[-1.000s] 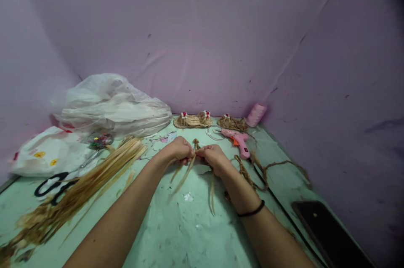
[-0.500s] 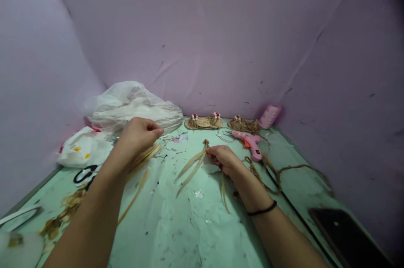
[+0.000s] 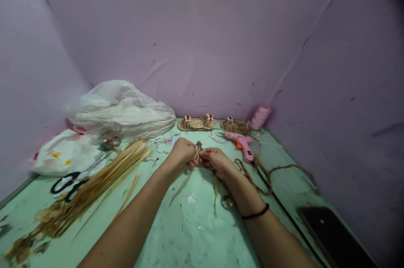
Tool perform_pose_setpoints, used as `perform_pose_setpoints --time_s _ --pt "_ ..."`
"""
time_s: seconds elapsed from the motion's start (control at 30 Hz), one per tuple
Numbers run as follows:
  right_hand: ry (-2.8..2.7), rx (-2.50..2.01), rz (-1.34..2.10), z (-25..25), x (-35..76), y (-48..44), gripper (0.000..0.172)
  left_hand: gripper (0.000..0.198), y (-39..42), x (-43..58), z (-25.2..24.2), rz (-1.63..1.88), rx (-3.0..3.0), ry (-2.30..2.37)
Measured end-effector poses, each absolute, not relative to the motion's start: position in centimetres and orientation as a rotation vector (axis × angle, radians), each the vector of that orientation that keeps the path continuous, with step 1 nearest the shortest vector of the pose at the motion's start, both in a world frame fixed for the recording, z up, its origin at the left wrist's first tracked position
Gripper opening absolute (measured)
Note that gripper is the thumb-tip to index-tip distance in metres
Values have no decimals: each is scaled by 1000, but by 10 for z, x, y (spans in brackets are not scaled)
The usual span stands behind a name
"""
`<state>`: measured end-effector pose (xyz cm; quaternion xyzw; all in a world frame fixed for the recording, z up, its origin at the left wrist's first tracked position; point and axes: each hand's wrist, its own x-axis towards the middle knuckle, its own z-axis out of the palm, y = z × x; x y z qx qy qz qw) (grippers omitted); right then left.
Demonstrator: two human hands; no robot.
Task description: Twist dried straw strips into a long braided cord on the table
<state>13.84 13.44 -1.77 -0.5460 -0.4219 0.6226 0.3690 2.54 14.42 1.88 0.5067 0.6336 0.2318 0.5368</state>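
A small bunch of dried fibre strips [image 3: 199, 146], knotted or braided at its top end, is between my two hands. My left hand [image 3: 184, 151] is closed, pinching the strips just below the knot from the left. From the right, my right hand [image 3: 217, 160] pinches the same bunch, fingertips almost touching those of the left. Loose strip ends hang down below both hands over the green tabletop [image 3: 176, 234]. My fingers hide the exact crossing of the strips.
On the left lie a bundle of dried fibre [image 3: 104, 177], black-handled scissors [image 3: 67, 181] and plastic bags [image 3: 116, 108]. Woven slippers with beads [image 3: 197, 123], a pink glue gun [image 3: 241, 141] and a pink thread spool [image 3: 260, 117] stand behind. A braided cord [image 3: 249, 175] and phone [image 3: 334, 234] are right.
My left hand has come down and right from above the fibre bundle to the strips at my right hand, and now pinches them. The right hand keeps its hold; the view has shifted slightly.
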Motion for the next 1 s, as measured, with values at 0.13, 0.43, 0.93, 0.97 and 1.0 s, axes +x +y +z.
perform_pose_setpoints --time_s 0.13,0.43,0.93,0.97,1.0 --pt "-1238 -1462 1550 -20 147 137 10 13 152 26 7 457 1258 1481" --pt "-2126 -1839 438 -6 148 133 16 14 159 28 -1 443 1329 1535" --pt "-1698 -1992 805 -1 140 130 10 17 163 25 -14 516 1077 1429" --pt "-1624 -1962 946 -3 142 132 8 16 163 25 -14 536 1100 1435" --pt "-1535 -1921 1087 -5 144 133 7 16 163 25 -13 560 1128 1450"
